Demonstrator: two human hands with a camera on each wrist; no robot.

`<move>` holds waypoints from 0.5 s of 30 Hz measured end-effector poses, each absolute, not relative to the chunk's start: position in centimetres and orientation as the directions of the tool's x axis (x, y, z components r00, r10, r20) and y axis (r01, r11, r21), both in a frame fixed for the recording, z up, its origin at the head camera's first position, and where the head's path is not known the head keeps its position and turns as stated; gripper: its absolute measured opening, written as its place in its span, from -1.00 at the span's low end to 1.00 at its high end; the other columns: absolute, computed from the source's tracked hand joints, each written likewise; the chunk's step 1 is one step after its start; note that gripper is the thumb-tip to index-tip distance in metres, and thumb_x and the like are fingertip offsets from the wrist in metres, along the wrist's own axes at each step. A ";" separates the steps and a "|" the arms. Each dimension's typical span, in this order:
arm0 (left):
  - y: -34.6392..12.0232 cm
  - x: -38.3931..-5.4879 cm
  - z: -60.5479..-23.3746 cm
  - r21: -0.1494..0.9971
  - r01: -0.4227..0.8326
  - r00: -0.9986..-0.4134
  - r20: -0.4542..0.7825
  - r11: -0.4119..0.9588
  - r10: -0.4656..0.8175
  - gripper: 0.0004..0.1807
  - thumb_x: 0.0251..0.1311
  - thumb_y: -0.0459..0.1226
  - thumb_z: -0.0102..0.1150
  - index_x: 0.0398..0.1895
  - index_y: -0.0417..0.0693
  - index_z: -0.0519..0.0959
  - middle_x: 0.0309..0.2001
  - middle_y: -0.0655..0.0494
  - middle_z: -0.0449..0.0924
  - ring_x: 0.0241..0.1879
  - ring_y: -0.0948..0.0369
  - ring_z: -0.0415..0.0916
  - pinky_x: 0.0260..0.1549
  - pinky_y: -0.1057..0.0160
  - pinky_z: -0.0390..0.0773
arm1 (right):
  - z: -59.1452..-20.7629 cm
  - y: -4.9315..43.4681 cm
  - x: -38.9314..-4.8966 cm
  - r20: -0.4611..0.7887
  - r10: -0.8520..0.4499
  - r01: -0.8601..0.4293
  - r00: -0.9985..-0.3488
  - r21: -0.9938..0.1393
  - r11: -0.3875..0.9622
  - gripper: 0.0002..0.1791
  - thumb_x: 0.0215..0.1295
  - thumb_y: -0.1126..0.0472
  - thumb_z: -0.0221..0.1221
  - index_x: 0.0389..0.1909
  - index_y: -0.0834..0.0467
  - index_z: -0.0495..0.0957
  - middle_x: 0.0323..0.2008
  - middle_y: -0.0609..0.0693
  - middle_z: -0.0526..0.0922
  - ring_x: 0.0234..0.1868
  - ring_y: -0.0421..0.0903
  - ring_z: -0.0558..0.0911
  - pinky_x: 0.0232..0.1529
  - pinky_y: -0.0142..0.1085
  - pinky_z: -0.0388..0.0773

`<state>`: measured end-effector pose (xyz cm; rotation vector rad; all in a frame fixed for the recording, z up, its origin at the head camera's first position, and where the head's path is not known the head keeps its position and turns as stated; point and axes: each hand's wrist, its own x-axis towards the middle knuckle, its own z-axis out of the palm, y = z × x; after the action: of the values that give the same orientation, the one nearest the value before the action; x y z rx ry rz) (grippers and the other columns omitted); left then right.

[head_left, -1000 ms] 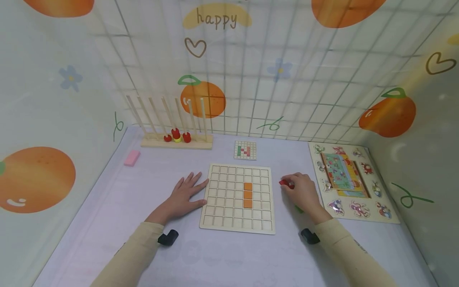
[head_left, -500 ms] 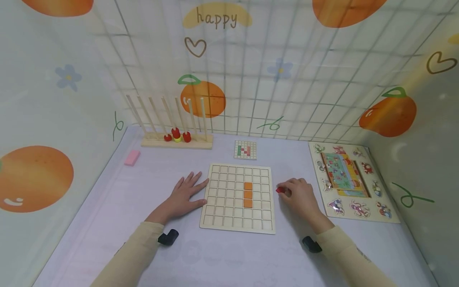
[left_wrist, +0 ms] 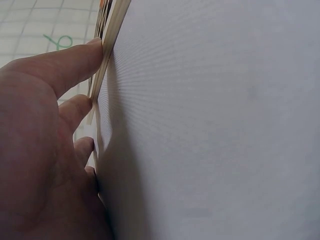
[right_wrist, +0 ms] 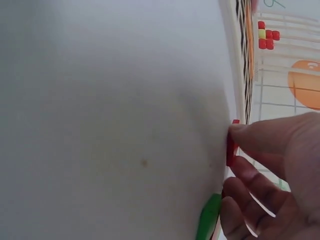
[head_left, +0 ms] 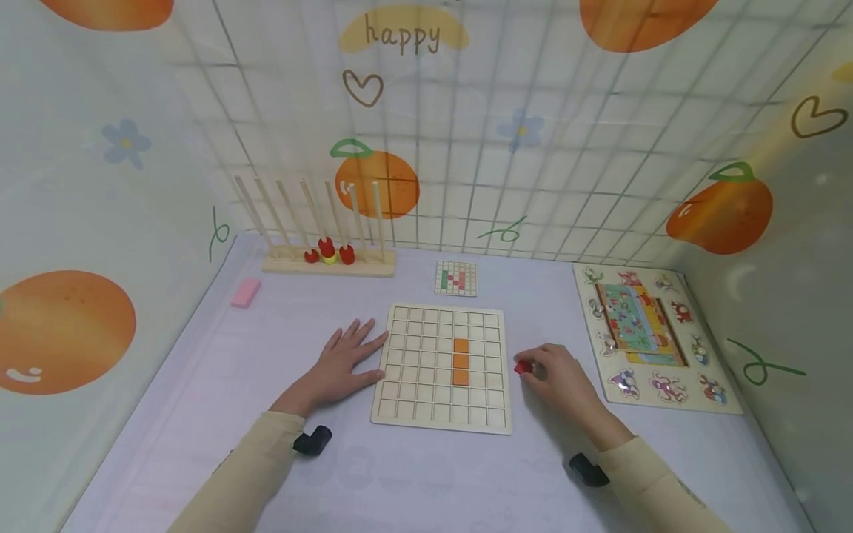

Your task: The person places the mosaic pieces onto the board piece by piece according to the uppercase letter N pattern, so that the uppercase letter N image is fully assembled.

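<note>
A light wooden grid board [head_left: 420, 403] lies in the middle of the table in the head view, with three orange square tiles [head_left: 460, 361] in one column right of its centre. My left hand [head_left: 336, 370] is flat on the table with fingers spread, its thumb and a fingertip at the board's left edge. To the right of the board, my right hand [head_left: 560, 381] pinches a small red block [head_left: 523, 367] between thumb and index finger, low over the table. In the right wrist view a green block [right_wrist: 209, 217] lies by the curled other fingers.
Behind the board lies a small pattern card [head_left: 456, 280]. A wooden peg rack [head_left: 373, 269] with red and yellow beads stands at the back left, near a pink block [head_left: 246, 293]. An animal picture puzzle [head_left: 646, 389] lies at the right. Printed curtains surround the table.
My right hand, with the red block, has moved a little left and toward the front of the table. The green block beneath it is now hidden in the head view. My left hand has stayed still.
</note>
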<state>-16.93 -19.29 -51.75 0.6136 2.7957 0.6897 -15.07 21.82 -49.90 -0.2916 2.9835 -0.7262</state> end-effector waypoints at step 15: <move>-19.3 -16.9 -51.8 0.473 0.354 -0.893 -0.083 0.807 0.441 -0.19 0.35 0.13 0.20 0.59 0.15 0.21 0.64 -0.03 -0.10 0.61 -0.11 -0.32 0.51 -0.23 -0.31 | -50.3 21.8 -14.9 -0.014 -0.129 -0.105 -0.992 -0.500 0.860 -0.75 0.25 0.21 0.40 -0.08 0.16 0.71 -0.13 0.05 0.65 -0.07 0.04 0.57 0.01 0.01 0.58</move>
<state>-16.86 -19.27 -51.81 0.6235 2.8036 0.6790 -14.92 21.79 -50.28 -0.1876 2.9842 -0.7987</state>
